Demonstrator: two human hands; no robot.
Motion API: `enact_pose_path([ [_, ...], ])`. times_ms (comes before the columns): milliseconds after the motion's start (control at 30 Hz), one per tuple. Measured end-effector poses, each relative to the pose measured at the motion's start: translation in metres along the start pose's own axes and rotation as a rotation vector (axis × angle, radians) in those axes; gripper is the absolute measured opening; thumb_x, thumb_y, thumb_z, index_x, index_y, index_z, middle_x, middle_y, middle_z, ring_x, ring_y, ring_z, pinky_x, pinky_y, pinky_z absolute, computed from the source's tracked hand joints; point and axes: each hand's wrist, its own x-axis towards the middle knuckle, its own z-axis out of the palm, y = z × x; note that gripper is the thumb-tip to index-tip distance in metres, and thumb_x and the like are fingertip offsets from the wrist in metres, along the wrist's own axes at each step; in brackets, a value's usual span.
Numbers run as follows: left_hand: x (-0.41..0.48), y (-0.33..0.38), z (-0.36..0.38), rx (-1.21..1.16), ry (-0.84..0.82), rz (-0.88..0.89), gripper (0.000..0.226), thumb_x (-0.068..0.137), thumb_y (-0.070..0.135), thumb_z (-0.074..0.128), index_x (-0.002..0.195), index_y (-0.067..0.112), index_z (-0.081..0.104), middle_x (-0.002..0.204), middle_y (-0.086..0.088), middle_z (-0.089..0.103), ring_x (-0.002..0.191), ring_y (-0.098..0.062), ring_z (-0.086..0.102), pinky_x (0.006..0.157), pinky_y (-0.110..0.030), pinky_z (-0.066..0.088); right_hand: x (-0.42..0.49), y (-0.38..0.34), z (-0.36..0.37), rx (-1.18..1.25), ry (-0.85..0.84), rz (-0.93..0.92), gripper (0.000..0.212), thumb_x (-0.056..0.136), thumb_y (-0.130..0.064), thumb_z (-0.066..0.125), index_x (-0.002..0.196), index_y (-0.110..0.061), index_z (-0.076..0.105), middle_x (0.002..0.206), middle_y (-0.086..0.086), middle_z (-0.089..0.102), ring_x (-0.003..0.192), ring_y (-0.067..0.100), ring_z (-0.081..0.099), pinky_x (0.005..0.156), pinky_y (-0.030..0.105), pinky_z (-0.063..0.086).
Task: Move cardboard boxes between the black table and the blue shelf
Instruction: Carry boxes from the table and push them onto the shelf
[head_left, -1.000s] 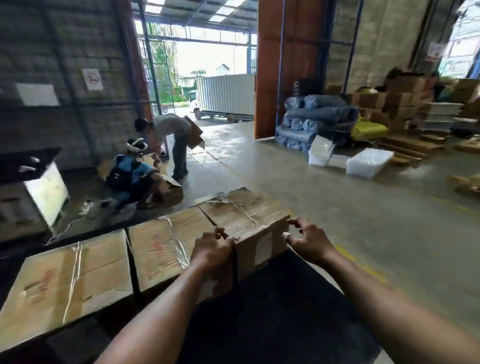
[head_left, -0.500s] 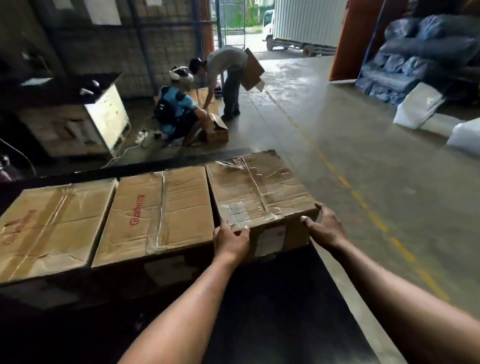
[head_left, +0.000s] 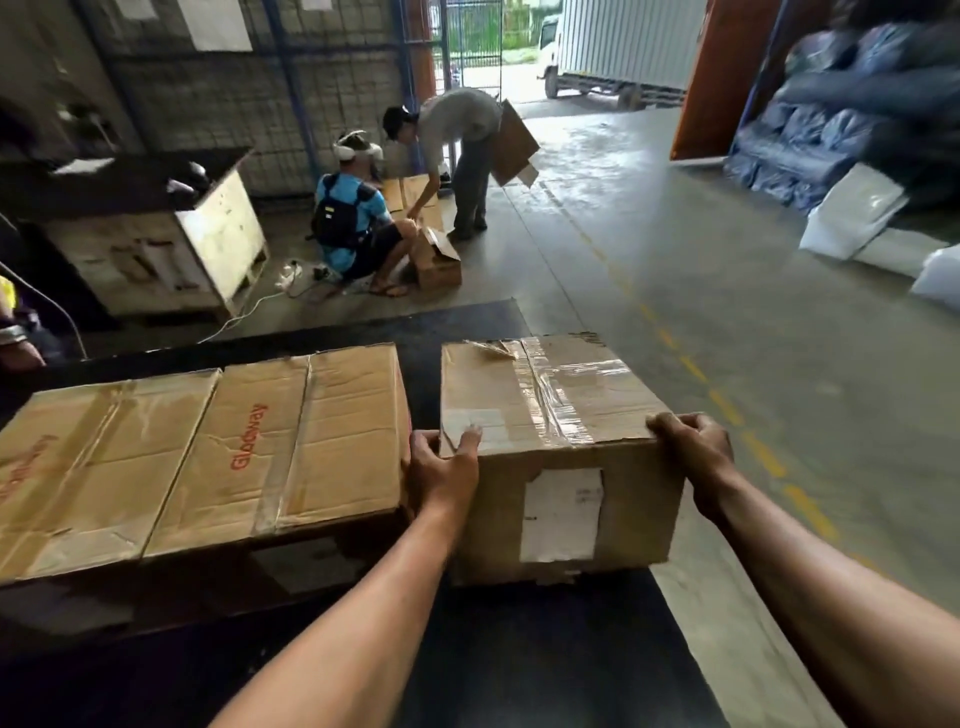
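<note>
A taped cardboard box (head_left: 550, 415) with a white label on its near face is at the right end of the black table (head_left: 519, 649). My left hand (head_left: 441, 473) grips its near left corner, thumb on top. My right hand (head_left: 693, 457) grips its near right top edge, fingers curled over. A gap separates this box from a Gladway-printed box (head_left: 291, 441) to its left, and a third box (head_left: 88, 467) lies further left. The blue shelf is out of view.
Beyond the table one person (head_left: 353, 223) crouches and another (head_left: 457, 145) bends over cardboard on the concrete floor. A white crate (head_left: 171, 249) stands at the left. White sacks (head_left: 852, 218) and blue bundles (head_left: 831, 119) lie at the right. A yellow floor line (head_left: 727, 410) runs beside the table.
The right box has come away from the middle box and moved toward me, opening a gap. Both hands stayed on its near corners; the view tilted down and closer.
</note>
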Motion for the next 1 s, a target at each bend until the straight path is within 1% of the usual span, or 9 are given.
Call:
enact_pose_path([
  [167,-0.002,0.030,-0.010,0.037,-0.221,0.065,0.039,0.096,0.039,0.059,0.120,0.014,0.043,0.116,-0.012,0.055,0.092,-0.019,0.054,0.081,-0.035,0.044,-0.041,-0.011,-0.035,0.025,0.029,-0.031,0.035,0.076,-0.046,0.064,0.087,-0.016,0.051,0.085,0.006,0.054,0.075,0.020,0.051,0.061,0.034,0.040],
  [300,-0.025,0.042,-0.021,0.039,-0.410,0.154,0.036,0.099,0.037,0.055,0.124,0.017,0.037,0.119,-0.015,0.056,0.105,-0.028,0.058,0.097,-0.050,0.052,-0.111,-0.011,-0.065,0.080,0.123,-0.094,0.039,0.084,-0.036,0.059,0.116,-0.013,0.059,0.108,0.001,0.065,0.096,0.016,0.061,0.075,0.032,0.049],
  [467,-0.083,0.058,-0.027,0.016,-0.595,0.324,0.045,0.099,0.027,0.059,0.135,0.005,0.044,0.117,-0.013,0.056,0.097,-0.022,0.052,0.071,-0.030,0.040,-0.234,-0.005,-0.109,0.110,0.474,-0.143,0.058,0.089,-0.034,0.060,0.140,-0.008,0.051,0.131,0.002,0.058,0.116,0.019,0.055,0.097,0.033,0.044],
  [533,-0.116,0.058,-0.030,0.020,-0.710,0.367,0.042,0.095,0.027,0.064,0.128,0.005,0.050,0.118,-0.017,0.061,0.096,-0.024,0.054,0.071,-0.031,0.042,-0.295,-0.002,-0.129,0.118,0.636,-0.135,0.074,0.078,-0.043,0.062,0.142,-0.009,0.050,0.140,0.006,0.056,0.124,0.022,0.054,0.108,0.038,0.041],
  [600,-0.160,0.060,-0.030,0.016,-0.856,0.383,0.038,0.093,0.026,0.065,0.123,0.006,0.051,0.115,-0.016,0.061,0.096,-0.025,0.056,0.076,-0.033,0.043,-0.360,0.004,-0.153,0.105,0.781,-0.138,0.076,0.075,-0.045,0.060,0.141,-0.009,0.051,0.144,0.010,0.054,0.130,0.024,0.051,0.112,0.041,0.038],
  [700,-0.235,0.062,-0.033,0.004,-1.065,0.421,0.035,0.091,0.029,0.067,0.117,0.011,0.053,0.109,-0.013,0.064,0.095,-0.027,0.060,0.083,-0.040,0.052,-0.453,0.014,-0.186,0.115,1.017,-0.139,0.057,0.089,-0.030,0.064,0.140,-0.007,0.052,0.143,0.010,0.054,0.131,0.024,0.050,0.108,0.035,0.038],
  [800,-0.316,0.059,-0.047,0.008,-1.244,0.520,0.035,0.084,0.035,0.067,0.111,0.014,0.058,0.106,-0.011,0.068,0.098,-0.030,0.064,0.092,-0.047,0.054,-0.557,0.027,-0.206,0.099,1.282,-0.104,0.050,0.088,-0.027,0.066,0.133,-0.007,0.058,0.136,0.009,0.058,0.125,0.024,0.053,0.097,0.029,0.038],
  [900,-0.390,0.051,-0.072,-0.039,-1.405,0.584,0.030,0.086,0.031,0.065,0.109,0.013,0.061,0.100,-0.007,0.067,0.095,-0.027,0.062,0.086,-0.038,0.051,-0.656,0.030,-0.208,0.087,1.516,-0.079,0.052,0.080,-0.033,0.071,0.125,-0.010,0.060,0.124,0.007,0.062,0.115,0.025,0.057,0.097,0.035,0.043],
  [1000,-0.449,0.034,-0.110,-0.094,-1.571,0.580,0.025,0.087,0.030,0.064,0.104,0.012,0.062,0.098,-0.008,0.068,0.089,-0.024,0.061,0.078,-0.035,0.049,-0.747,0.028,-0.186,0.097,1.685,-0.107,0.049,0.082,-0.030,0.070,0.125,-0.010,0.057,0.111,0.006,0.060,0.092,0.015,0.060,0.078,0.025,0.045],
])
